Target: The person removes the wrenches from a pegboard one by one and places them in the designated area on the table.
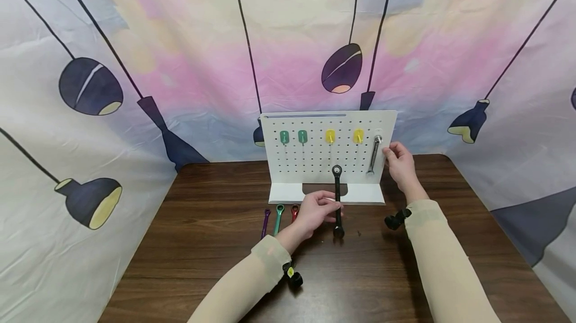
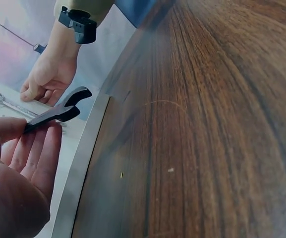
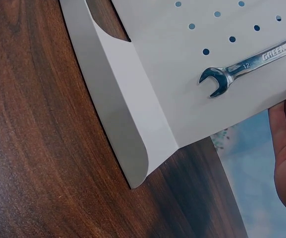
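My left hand (image 1: 317, 212) pinches a black ratcheting wrench (image 1: 337, 198) between thumb and fingers, in front of the white pegboard (image 1: 315, 158). The wrench stands nearly upright in the head view, ring end up; its open end shows in the left wrist view. At the board's right edge, my right hand (image 1: 400, 165) grips the rim, with some fingers hidden behind it in the right wrist view. Close beside that hand, a silver wrench (image 1: 374, 155) hangs on the board by its ring end; its open end (image 3: 217, 82) points down.
Two green hooks (image 1: 284, 137) and two yellow hooks (image 1: 330, 136) are fixed along the board. On the brown wooden table (image 1: 202, 243) lie a purple wrench (image 1: 265, 223), a green wrench (image 1: 278, 218) and a red wrench (image 1: 294, 211), partly covered by the left arm. A printed cloth hangs behind.
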Motion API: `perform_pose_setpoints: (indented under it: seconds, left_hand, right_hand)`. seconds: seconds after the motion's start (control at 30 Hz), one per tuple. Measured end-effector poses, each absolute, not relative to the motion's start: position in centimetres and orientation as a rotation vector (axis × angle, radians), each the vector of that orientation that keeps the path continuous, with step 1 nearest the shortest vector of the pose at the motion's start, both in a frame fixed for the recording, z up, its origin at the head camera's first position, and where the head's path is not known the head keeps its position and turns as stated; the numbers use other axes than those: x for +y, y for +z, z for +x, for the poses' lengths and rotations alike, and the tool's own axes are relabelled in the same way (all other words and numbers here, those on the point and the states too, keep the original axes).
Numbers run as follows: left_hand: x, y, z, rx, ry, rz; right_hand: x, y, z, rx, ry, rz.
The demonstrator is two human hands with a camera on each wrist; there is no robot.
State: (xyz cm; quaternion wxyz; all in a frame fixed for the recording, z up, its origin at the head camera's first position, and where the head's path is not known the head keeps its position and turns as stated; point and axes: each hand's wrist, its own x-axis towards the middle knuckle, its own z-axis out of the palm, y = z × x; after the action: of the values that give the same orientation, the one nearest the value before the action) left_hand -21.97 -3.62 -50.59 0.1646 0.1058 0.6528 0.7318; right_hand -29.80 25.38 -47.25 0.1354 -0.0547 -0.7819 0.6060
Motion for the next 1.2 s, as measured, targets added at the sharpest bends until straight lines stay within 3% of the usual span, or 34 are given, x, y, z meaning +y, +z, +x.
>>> perform_pose_setpoints:
  seconds: [1.2]
  left_hand:
    - [-7.5, -51.0, -19.6, 1.944, 1.88, 0.176]
  right_hand:
    - [25.5, -47.3, -29.8, -2.284, 1.734, -0.137]
